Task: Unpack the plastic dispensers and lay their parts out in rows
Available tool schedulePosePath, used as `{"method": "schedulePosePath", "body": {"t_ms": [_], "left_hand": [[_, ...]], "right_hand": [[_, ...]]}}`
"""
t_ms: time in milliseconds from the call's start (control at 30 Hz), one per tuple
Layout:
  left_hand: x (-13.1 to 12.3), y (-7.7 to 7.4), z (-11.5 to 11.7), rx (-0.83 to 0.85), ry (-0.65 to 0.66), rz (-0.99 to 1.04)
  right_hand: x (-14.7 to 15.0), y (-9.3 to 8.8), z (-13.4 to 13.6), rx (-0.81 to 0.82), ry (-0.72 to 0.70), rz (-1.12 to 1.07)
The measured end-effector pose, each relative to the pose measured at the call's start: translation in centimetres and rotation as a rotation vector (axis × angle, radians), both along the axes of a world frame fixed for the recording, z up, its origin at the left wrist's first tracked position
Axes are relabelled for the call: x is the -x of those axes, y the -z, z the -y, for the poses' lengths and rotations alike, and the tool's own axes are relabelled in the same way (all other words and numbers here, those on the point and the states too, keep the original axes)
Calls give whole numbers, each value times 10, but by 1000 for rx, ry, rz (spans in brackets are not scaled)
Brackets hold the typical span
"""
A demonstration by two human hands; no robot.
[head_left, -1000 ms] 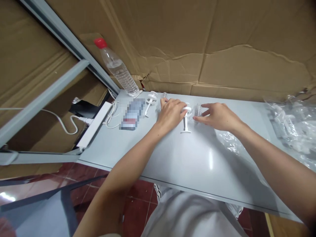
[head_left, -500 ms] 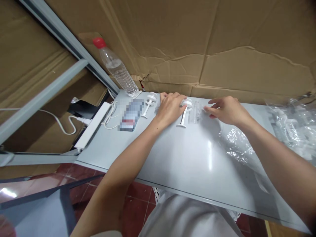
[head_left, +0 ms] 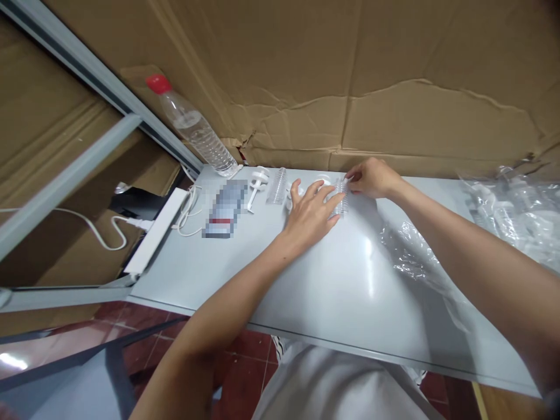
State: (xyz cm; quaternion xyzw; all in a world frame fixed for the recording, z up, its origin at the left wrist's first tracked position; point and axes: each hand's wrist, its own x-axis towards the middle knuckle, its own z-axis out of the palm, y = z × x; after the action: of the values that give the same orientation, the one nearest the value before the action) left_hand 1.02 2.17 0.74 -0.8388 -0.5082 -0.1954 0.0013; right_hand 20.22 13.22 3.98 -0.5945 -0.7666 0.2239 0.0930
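My left hand (head_left: 310, 214) hovers low over the table with its fingers spread. Beneath and behind them, a white plastic part (head_left: 324, 178) is mostly covered. Just right of those fingers lies a clear ribbed plastic tube (head_left: 342, 197). The curled fingertips of my right hand (head_left: 374, 178) meet at the upper right end of this tube and appear to pinch it. Farther left lies a second clear ribbed tube (head_left: 277, 186), beside a white plunger-like piece (head_left: 258, 182) with a round head and thin stem.
A phone-like blurred item (head_left: 225, 209) lies at left, near a white power strip (head_left: 156, 230) with cables. A red-capped water bottle (head_left: 199, 137) stands at the back corner. Crumpled clear film (head_left: 406, 251) and a bag of clear and white parts (head_left: 516, 210) occupy the right. Cardboard (head_left: 394, 128) walls the back.
My right hand has moved left to the clear tube's end. The left hand has shifted slightly toward me and right with fingers spreading, uncovering the second tube and covering much of the white part.
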Motion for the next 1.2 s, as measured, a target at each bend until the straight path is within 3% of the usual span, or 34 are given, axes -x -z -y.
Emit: {"method": "schedulePosePath", "body": {"t_ms": [200, 300, 400, 533, 667, 767, 867, 1067, 1200], "left_hand": [[7, -10, 6, 15, -5, 21], [5, -21, 25, -11, 45, 126], [-6, -31, 51, 78, 153, 353], [-36, -33, 67, 510, 162, 568], [-69, -28, 51, 830, 36, 624], [-86, -25, 38, 1020, 50, 608], [-91, -26, 40, 1033, 116, 596], [-78, -32, 62, 600, 389, 453], [-72, -22, 61, 759, 437, 483]], "right_hand": [[-2, -11, 6, 44, -80, -19], [-32, -27, 26, -54, -62, -52], [-95, -47, 75, -198, 42, -83], [-185, -59, 180, -268, 363, -23], [-231, -30, 271, -194, 604, 135], [-230, 3, 301, -138, 660, 85], [-217, 22, 305, -191, 600, 4], [-207, 35, 301, -288, 602, -46], [-200, 41, 301, -262, 595, -166]]}}
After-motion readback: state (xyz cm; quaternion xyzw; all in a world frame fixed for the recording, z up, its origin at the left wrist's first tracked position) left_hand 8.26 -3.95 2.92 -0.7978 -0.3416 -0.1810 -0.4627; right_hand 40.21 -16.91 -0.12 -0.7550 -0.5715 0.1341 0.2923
